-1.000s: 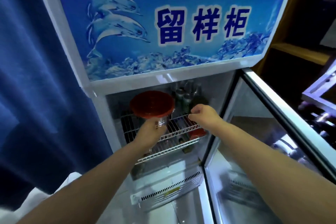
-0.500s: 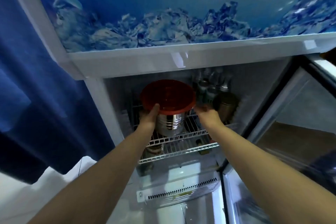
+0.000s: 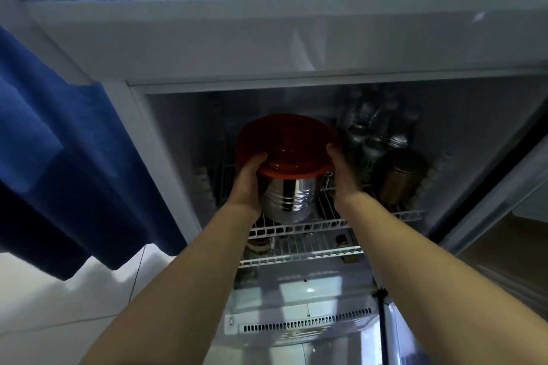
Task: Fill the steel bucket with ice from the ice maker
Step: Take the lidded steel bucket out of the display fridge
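1. Bucket (image 3: pixel 289 198): ribbed steel, upright, inside the open fridge (image 3: pixel 207 47), over the left half of the upper shelf (image 3: pixel 385 213). Whether its base touches the wire cannot be told.
2. Lid (image 3: pixel 286 144): red, round, seated on the bucket's mouth and overhanging it.
3. Left hand (image 3: pixel 247 184): set against the bucket's left side, fingers grasping it, thumb curled up onto the lid's rim.
4. Right hand (image 3: pixel 341 178): set against the bucket's right side, thumb at the lid's rim. The other fingers wrap behind the bucket, out of sight.
5. Bottles (image 3: pixel 373 133): clustered at the back right of the upper shelf, behind a gold can (image 3: pixel 400 178) standing just right of the right hand.
6. Lower shelf (image 3: pixel 299 255): wire, just beneath the upper one. Small dark items show at it, too dim to identify.
7. Grille (image 3: pixel 305 323): slotted white panel at the fridge's foot.
8. Curtain (image 3: pixel 59 157): blue, hanging left of the fridge. The door (image 3: pixel 489 201) stands open at right.
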The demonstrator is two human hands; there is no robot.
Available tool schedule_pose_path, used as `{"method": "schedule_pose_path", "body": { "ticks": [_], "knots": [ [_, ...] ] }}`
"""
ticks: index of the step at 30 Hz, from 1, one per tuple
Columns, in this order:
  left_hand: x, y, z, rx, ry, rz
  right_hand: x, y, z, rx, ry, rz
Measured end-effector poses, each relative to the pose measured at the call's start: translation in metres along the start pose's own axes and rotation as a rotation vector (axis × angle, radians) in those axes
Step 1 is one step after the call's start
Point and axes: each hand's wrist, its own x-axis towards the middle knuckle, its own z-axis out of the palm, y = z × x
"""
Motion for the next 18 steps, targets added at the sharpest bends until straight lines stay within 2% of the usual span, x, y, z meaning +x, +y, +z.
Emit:
{"method": "schedule_pose_path", "body": {
  "ticks": [7,18],
  "knots": [
    [-0.004,0.002,0.007,0.088,0.030,0.028,0.007,0.004,-0.004,0.052,-0.010,0.052],
    [-0.044,0.035,0.034,0.160,0.018,0.036,-0.044,-0.033,-0.007,0.159,0.099,0.065]
  ]
}}
